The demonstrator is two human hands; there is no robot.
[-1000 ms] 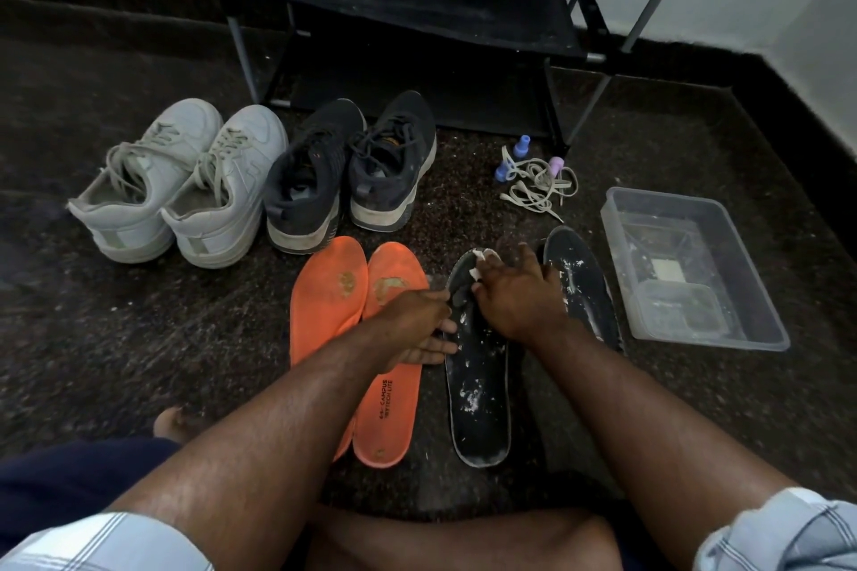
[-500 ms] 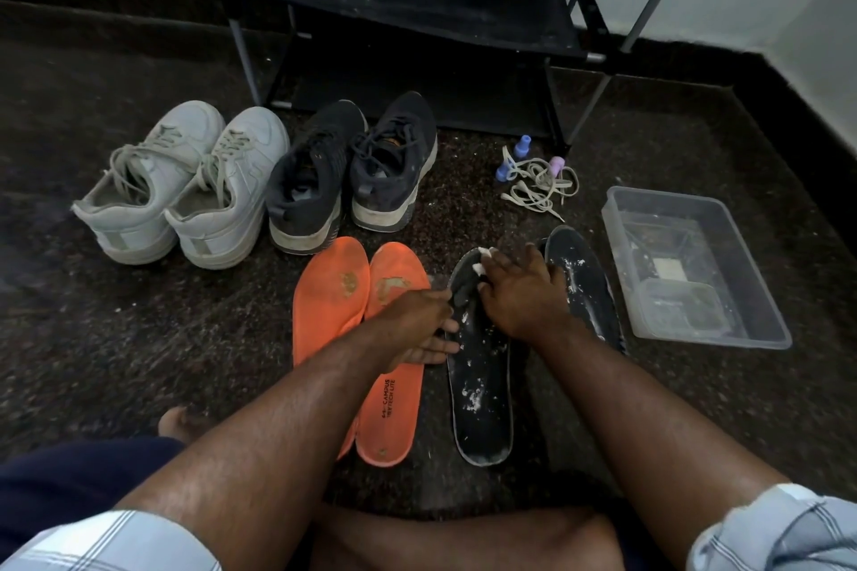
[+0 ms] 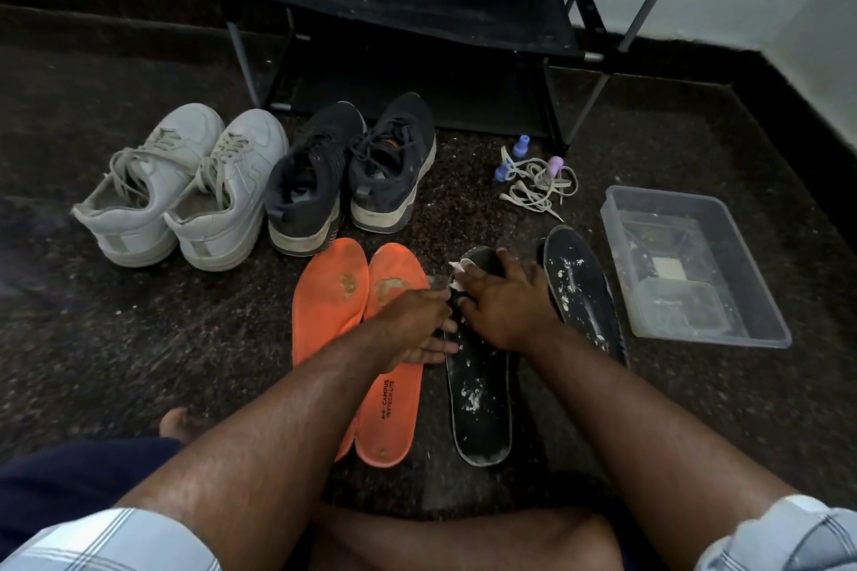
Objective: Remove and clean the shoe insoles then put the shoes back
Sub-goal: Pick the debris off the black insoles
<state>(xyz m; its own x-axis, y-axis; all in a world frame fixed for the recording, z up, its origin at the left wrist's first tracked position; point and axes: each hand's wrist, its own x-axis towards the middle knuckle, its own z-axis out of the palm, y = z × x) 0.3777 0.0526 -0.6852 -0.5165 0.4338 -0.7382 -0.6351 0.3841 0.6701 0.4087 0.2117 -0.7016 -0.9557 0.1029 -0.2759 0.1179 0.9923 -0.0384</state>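
While the fingers (image 3: 503,267) of the right hand (image 3: 498,299) lie spread and pressed flat over a scrap of white cloth (image 3: 460,274), they bear down on the toe end of the nearer black insole (image 3: 477,389); whether the thumb pinches the cloth I cannot tell; the left hand (image 3: 419,322) rests beside it, fingers straight and close together, touching the insole's left edge and overlapping the orange insole (image 3: 392,403). That black insole lies flat on the dark floor (image 3: 139,338), speckled with white residue, between the orange pair and a second black insole (image 3: 582,292); it looks thin, light and floppy, likely to skid or curl under a wipe, so pinning it by the edge or heel seems wise. Both forearms reach forward and down, wrists low, converging over the toe. Beyond stand black shoes (image 3: 348,172), white shoes (image 3: 185,185), loose laces (image 3: 538,188), a clear tub (image 3: 751,334) and a rack (image 3: 408,5).
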